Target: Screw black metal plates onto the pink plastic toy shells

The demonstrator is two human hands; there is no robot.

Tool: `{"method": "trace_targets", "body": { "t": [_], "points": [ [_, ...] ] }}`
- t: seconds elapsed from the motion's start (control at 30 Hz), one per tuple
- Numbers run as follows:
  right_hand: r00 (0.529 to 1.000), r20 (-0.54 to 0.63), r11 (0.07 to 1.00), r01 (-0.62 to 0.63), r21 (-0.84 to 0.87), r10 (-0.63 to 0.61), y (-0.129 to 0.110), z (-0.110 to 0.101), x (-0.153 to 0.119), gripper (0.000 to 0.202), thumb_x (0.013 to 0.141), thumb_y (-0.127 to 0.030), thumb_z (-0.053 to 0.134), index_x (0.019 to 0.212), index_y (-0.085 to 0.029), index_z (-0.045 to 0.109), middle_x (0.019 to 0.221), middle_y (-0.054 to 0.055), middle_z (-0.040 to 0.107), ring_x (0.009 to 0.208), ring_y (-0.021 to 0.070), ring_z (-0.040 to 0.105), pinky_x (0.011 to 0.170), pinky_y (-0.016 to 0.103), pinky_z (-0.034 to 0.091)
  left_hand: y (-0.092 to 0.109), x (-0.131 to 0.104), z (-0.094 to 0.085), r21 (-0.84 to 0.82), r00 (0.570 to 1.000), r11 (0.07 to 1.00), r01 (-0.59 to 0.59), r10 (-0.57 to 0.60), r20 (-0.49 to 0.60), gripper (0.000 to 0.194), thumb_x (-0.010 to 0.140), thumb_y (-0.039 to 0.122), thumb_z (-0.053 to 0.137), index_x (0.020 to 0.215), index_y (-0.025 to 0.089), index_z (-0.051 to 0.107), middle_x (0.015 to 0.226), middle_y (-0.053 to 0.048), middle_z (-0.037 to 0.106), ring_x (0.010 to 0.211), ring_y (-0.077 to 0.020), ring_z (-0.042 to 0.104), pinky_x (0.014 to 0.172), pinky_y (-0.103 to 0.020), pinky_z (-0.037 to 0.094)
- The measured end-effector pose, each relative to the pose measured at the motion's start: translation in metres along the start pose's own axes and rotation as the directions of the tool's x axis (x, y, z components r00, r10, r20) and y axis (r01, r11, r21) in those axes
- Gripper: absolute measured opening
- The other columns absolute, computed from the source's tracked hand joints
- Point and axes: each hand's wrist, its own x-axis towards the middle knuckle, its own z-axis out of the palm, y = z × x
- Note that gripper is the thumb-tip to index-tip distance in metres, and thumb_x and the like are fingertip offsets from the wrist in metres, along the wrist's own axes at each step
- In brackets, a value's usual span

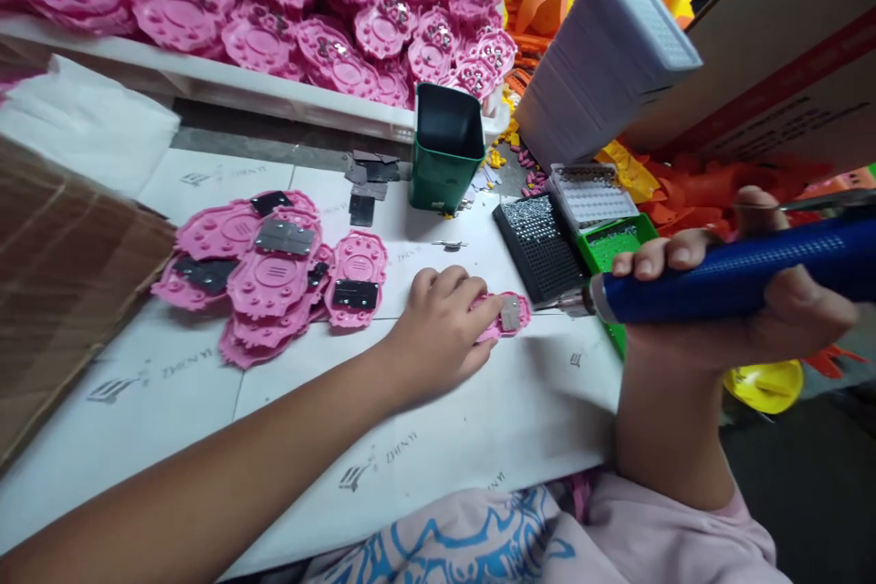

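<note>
My left hand (444,328) presses a small pink plastic part (521,314) to the white table sheet, its fingers curled over the part's left side. A grey metal plate (510,312) lies on that part's uncovered end. In my right hand (725,292) is a blue electric screwdriver (725,269), held level with its tip pointing left. The tip is close to a black perforated tray (540,246) of small screws, apart from the pink part. Left of my left hand, more pink parts (266,278) with black or grey plates lie in a pile, one (357,278) at its right edge.
A green bin (446,155) stands behind my left hand, beside several dark plates (371,178). A white crate (274,96) of pink parts spans the back. Right of it are a tall white stack (595,64) and a green tray (616,242). A cardboard box (68,274) borders the left.
</note>
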Motion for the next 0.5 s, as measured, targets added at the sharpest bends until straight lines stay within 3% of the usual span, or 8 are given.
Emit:
{"method": "trace_targets", "body": {
  "t": [0.13, 0.3, 0.5],
  "points": [
    [0.991, 0.128, 0.999, -0.033, 0.017, 0.031, 0.006, 0.002, -0.009, 0.041, 0.058, -0.043, 0.065, 0.095, -0.027, 0.067, 0.055, -0.003, 0.060, 0.046, 0.0170, 0.055, 0.047, 0.036, 0.050, 0.000, 0.000, 0.001, 0.019, 0.999, 0.999, 0.031, -0.031, -0.009, 0.038, 0.087, 0.035, 0.053, 0.119, 0.018, 0.062, 0.108, -0.013, 0.061, 0.102, -0.0321, 0.046, 0.085, -0.047, 0.031],
    [0.989, 0.143, 0.999, -0.032, 0.036, 0.027, 0.014, 0.003, -0.011, 0.033, 0.059, -0.042, 0.066, 0.090, -0.031, 0.067, 0.056, -0.004, 0.061, 0.047, 0.0176, 0.055, 0.047, 0.037, 0.049, 0.001, -0.001, 0.002, 0.023, 0.999, 0.999, 0.040, -0.040, -0.006, 0.040, 0.087, 0.036, 0.053, 0.120, 0.015, 0.061, 0.108, -0.014, 0.060, 0.101, -0.0315, 0.044, 0.086, -0.047, 0.031],
    [0.982, 0.182, 0.996, -0.063, 0.064, 0.051, 0.018, 0.004, -0.014, 0.039, 0.062, -0.040, 0.071, 0.099, -0.028, 0.068, 0.058, -0.001, 0.061, 0.051, 0.0188, 0.057, 0.050, 0.037, 0.049, 0.000, -0.001, 0.003, 0.042, 0.999, 0.999, 0.030, -0.030, -0.011, 0.038, 0.089, 0.037, 0.052, 0.121, 0.020, 0.061, 0.106, -0.012, 0.060, 0.100, -0.0301, 0.044, 0.085, -0.045, 0.030]
  ]
}}
